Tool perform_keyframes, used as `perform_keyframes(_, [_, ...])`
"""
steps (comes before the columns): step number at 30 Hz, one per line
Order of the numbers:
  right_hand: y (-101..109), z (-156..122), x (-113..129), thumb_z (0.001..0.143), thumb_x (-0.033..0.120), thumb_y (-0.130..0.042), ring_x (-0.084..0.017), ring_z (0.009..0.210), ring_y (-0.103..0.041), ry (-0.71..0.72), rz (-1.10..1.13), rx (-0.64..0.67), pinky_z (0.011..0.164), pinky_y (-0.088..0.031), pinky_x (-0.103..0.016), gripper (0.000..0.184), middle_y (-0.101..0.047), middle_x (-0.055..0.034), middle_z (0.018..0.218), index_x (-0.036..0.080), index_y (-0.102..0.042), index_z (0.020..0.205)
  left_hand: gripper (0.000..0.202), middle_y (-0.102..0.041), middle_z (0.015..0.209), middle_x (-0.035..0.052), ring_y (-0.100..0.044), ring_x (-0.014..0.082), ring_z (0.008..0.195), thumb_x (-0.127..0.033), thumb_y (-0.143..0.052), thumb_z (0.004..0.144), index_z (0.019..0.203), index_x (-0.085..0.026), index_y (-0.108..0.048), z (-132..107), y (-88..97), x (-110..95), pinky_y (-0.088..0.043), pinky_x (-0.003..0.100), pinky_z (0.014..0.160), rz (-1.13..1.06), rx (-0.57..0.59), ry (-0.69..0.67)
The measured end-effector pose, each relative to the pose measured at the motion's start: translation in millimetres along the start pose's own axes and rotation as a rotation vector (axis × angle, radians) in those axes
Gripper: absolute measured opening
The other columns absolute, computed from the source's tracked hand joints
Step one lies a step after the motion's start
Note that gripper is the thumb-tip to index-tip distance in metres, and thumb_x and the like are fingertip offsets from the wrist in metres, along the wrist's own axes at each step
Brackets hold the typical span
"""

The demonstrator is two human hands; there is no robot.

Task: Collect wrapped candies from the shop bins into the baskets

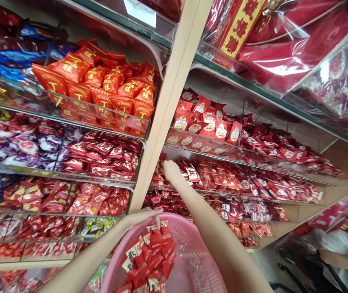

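My left hand [139, 217] grips the far rim of a pink plastic basket [192, 260] held low in front of me. Inside the basket lie several small red sweet packets [151, 256] with white labels. My right hand [170, 170] reaches up and forward into a shelf bin of red wrapped sweets [204, 175], fingers curled down among the packets. What the fingers hold is hidden.
Glass-fronted shelf bins full of wrapped sweets fill both sides of a beige upright post [164, 106]: orange-red packets [100, 89] upper left, purple ones [24, 146] at left. Red decorations in plastic [283, 44] hang top right. Another person [338, 248] is at lower right.
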State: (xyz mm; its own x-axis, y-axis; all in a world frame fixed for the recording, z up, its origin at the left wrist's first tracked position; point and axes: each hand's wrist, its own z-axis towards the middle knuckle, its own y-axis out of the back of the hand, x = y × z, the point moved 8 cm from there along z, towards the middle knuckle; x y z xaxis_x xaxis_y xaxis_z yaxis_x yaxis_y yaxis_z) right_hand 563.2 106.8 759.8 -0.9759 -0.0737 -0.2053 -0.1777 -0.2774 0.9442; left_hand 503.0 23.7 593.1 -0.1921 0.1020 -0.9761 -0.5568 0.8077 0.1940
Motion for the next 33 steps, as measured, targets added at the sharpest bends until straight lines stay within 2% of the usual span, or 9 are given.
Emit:
perform_keyframes(4, [2, -4, -5, 0.086, 0.019, -0.041, -0.019, 0.093, -0.057, 0.008, 0.013, 0.012, 0.075, -0.042, -0.028, 0.024, -0.061, -0.0119, 0.101, 0.015, -0.059, 0.100, 0.062, -0.057, 0.051, 0.0000, -0.047, 0.0150, 0.059, -0.062, -0.036, 0.080, 0.062, -0.015, -0.073, 1, -0.3, 8, -0.037, 0.029, 0.069, -0.045, -0.023, 0.056])
perform_keyframes(9, [1, -3, 1, 0.083, 0.024, -0.048, -0.019, 0.099, -0.054, 0.050, 0.038, 0.004, 0.078, -0.042, -0.028, 0.026, -0.058, -0.0106, 0.109, 0.017, -0.054, 0.107, 0.062, -0.047, 0.044, -0.0020, -0.044, 0.0145, 0.057, -0.061, -0.035, 0.080, 0.058, -0.016, -0.073, 1, 1.0, 6, -0.036, 0.027, 0.068, -0.023, -0.039, 0.035])
perform_keyframes(16, [1, 2, -4, 0.087, 0.015, -0.036, -0.019, 0.097, -0.056, -0.004, 0.055, 0.003, 0.079, -0.041, -0.029, 0.026, -0.061, -0.0125, 0.102, 0.016, -0.059, 0.099, 0.062, -0.056, 0.049, 0.0000, -0.047, 0.0154, 0.060, -0.061, -0.037, 0.080, 0.058, -0.016, -0.073, 0, -0.2, 5, -0.036, 0.028, 0.071, -0.037, -0.025, 0.064])
perform_keyframes(21, [2, 4, -13, 0.087, 0.021, -0.037, -0.021, 0.093, -0.059, -0.103, 0.086, -0.006, 0.075, -0.043, -0.029, 0.027, -0.062, -0.0132, 0.101, 0.016, -0.057, 0.104, 0.061, -0.059, 0.052, 0.0001, -0.049, 0.0158, 0.063, -0.061, -0.037, 0.080, 0.059, -0.017, -0.073, -1, -0.5, 4, -0.036, 0.028, 0.075, -0.063, -0.026, 0.049])
perform_keyframes(25, [2, 6, -9, 0.086, 0.030, -0.039, -0.022, 0.090, -0.061, -0.148, 0.132, -0.007, 0.072, -0.044, -0.030, 0.028, -0.064, -0.0129, 0.099, 0.017, -0.059, 0.101, 0.062, -0.064, 0.055, 0.0015, -0.052, 0.0170, 0.067, -0.060, -0.035, 0.082, 0.058, -0.017, -0.073, 2, -0.3, 6, -0.035, 0.028, 0.081, -0.035, -0.008, 0.012])
perform_keyframes(30, [10, 3, -9, 0.087, 0.024, -0.036, -0.023, 0.087, -0.062, -0.201, 0.186, -0.048, 0.069, -0.044, -0.030, 0.031, -0.065, -0.0153, 0.096, 0.014, -0.063, 0.097, 0.063, -0.066, 0.060, 0.0014, -0.054, 0.0168, 0.071, -0.057, -0.032, 0.084, 0.060, -0.017, -0.074, 3, -1.5, 3, -0.034, 0.027, 0.085, -0.030, 0.014, -0.017])
perform_keyframes(33, [22, -2, -20, 0.088, 0.025, -0.033, -0.021, 0.087, -0.062, -0.222, 0.219, -0.080, 0.070, -0.042, -0.028, 0.034, -0.066, -0.0144, 0.095, 0.016, -0.064, 0.097, 0.061, -0.064, 0.057, 0.0014, -0.052, 0.0161, 0.067, -0.058, -0.035, 0.083, 0.060, -0.016, -0.074, 2, -1.8, 3, -0.036, 0.027, 0.080, -0.044, 0.004, 0.011])
